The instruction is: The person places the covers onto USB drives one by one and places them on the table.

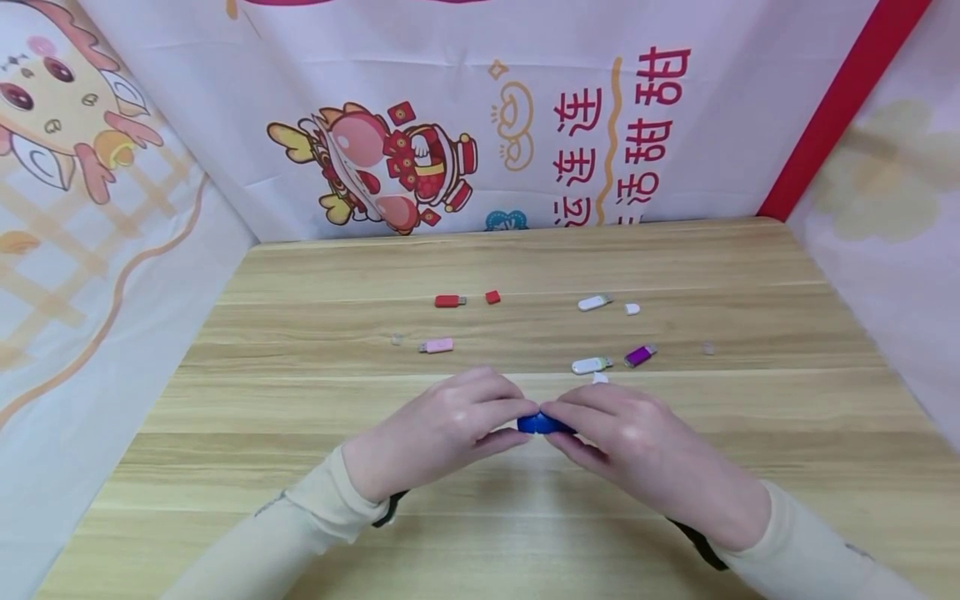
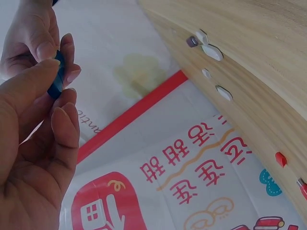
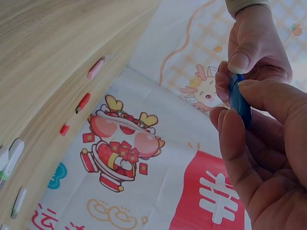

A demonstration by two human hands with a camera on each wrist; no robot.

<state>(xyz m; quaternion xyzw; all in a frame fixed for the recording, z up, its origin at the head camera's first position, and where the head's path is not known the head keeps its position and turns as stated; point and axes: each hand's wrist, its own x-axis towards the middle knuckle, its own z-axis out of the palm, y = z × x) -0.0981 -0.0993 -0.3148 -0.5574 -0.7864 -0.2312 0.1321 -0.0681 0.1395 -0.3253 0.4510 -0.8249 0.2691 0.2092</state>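
A blue USB stick [image 1: 538, 424] is held above the near middle of the table between both hands. My left hand [image 1: 450, 423] pinches its left end between thumb and fingertips, while my right hand [image 1: 637, 442] pinches the right end the same way. A seam crosses the stick close to the left hand, and both parts meet there. The right wrist view shows most of the blue body [image 3: 241, 103] under the right thumb. From the left wrist, the stick [image 2: 58, 79] is partly hidden by fingers.
Uncapped sticks lie farther back: red [image 1: 447, 301], pink [image 1: 437, 345], purple [image 1: 640, 357], and two white ones [image 1: 592, 303]. Loose caps lie near them, including a red cap [image 1: 492, 297], white cap [image 1: 632, 309] and clear cap [image 1: 708, 347]. Printed cloth [image 1: 450, 50] hangs behind the wooden table [image 1: 300, 292].
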